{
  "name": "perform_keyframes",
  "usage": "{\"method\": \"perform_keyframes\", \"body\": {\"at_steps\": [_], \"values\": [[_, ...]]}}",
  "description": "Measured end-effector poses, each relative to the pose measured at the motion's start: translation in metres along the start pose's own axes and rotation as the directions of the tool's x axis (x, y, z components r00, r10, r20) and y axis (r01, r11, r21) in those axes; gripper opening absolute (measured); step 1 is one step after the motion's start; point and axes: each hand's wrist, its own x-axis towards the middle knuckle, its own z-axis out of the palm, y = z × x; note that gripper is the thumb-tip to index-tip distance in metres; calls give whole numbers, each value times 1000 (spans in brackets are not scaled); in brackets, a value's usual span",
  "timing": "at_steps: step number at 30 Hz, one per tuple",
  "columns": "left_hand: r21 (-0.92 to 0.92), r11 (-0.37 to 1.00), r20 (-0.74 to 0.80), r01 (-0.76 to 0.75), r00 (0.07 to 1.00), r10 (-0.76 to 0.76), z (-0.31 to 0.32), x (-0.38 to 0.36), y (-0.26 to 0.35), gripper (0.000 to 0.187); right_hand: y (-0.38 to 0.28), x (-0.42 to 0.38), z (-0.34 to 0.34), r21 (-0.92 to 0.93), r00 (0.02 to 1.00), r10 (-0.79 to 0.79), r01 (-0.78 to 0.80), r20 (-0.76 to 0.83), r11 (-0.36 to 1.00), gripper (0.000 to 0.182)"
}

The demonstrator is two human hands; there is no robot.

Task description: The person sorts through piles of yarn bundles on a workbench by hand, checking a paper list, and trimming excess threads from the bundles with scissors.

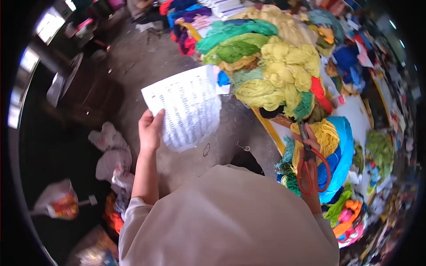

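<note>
My left hand [151, 129] pinches the lower left edge of a white printed sheet of paper [188, 104], thumb on top. The sheet is covered in rows of small text and hangs slightly curved over the floor. On the right, my right hand [310, 138] is closed around a pair of red-handled scissors [307, 154]. Their dark blades point away from me, toward the yarn, and the handle loops hang toward my forearm. Beside that hand lie a golden-yellow yarn hank [327, 135] and a bright blue hank [344, 148]. Pale yellow hanks [288, 66] are heaped just beyond the blades.
Green hanks [239, 35] and a beige hank [288, 26] lie farther back on the table with a yellow edge [270, 128]. More coloured yarn piles up at the right. Plastic bags [113, 155] sit on the floor at left, below a dark round drum [91, 88].
</note>
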Motion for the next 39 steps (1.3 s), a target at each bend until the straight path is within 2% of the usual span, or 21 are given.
{"method": "perform_keyframes", "body": {"at_steps": [4, 7, 10, 11, 12, 13, 16, 17, 19, 20, 22, 23, 26, 28, 29, 31, 32, 34, 36, 38, 39], "values": [[5, 999, 3, 51, 999, -51, -4, 72, -30, 18, 16, 49, 33, 17, 989, -15, 17, -144, 1000, 18], [6, 999, 57, 40, 998, -41, 6, 130, -50, 17, 41, 96, 37, -256, 966, -81, 17, -244, 967, 25], [2, 997, 74, 73, 995, -73, 26, 191, -51, 16, 91, 144, 38, -354, 925, -212, 94, -314, 931, 27], [13, 996, 68, 85, 994, -86, 33, 208, -49, 15, 97, 155, 44, -390, 929, -139, -5, -342, 921, 29], [65, 994, 74, 82, 993, -87, 38, 227, -46, 16, 118, 164, 46, -397, 929, -148, 1, -339, 918, 30], [106, 992, 83, 65, 994, -74, 49, 248, -42, 16, 135, 179, 50, -378, 924, -177, 38, -339, 925, 30], [62, 994, 158, 86, 983, -95, 80, 305, -31, 17, 158, 207, 65, -181, 964, 12, -63, -267, 982, 27], [32, 995, 177, 99, 979, -103, 89, 319, -31, 18, 163, 202, 67, 175, 962, 107, -64, -253, 983, 33], [-9, 989, 234, 150, 962, -144, 108, 356, -32, 18, 172, 212, 64, 23, 973, 121, -119, -197, 993, 31], [-16, 983, 270, 183, 947, -171, 120, 374, -33, 18, 177, 213, 66, 28, 971, 123, -120, -206, 992, 31], [8, 965, 341, 261, 907, -248, 148, 415, -42, 18, 182, 213, 70, 11, 906, 183, -193, -382, 981, 19], [6, 958, 371, 285, 889, -267, 166, 434, -49, 18, 180, 206, 67, -61, 874, 266, -316, -408, 947, 18], [41, 959, 527, 282, 809, -261, 224, 496, -72, 19, 183, 205, 80, -167, 808, 201, -345, -554, 924, 27], [14, 948, 590, 318, 763, -264, 271, 533, -87, 20, 200, 205, 90, -226, 803, 60, -238, -593, 944, 26], [-11, 937, 618, 350, 738, -269, 292, 553, -100, 20, 195, 216, 102, -271, 758, 72, -318, -648, 909, 27], [-3, 926, 697, 378, 665, -270, 331, 593, -125, 19, 200, 221, 123, -169, 677, 110, -333, -728, 928, 28], [-2, 925, 730, 380, 633, -258, 353, 609, -134, 18, 204, 219, 135, -244, 648, 103, -422, -755, 873, 29], [63, 946, 778, 319, 578, -247, 390, 642, -151, 20, 215, 241, 160, -382, 588, -47, -460, -807, 801, 26], [88, 945, 804, 316, 538, -255, 418, 673, -176, 22, 215, 252, 183, -255, 514, 29, -473, -857, 843, 23], [299, 950, 788, 92, 538, -300, 438, 707, -224, 26, 215, 246, 199, -145, 461, 167, -568, -872, 810, 22], [355, 935, 779, 3, 552, -297, 445, 714, -229, 29, 219, 244, 205, -106, 468, 174, -512, -867, 852, 22]]}}
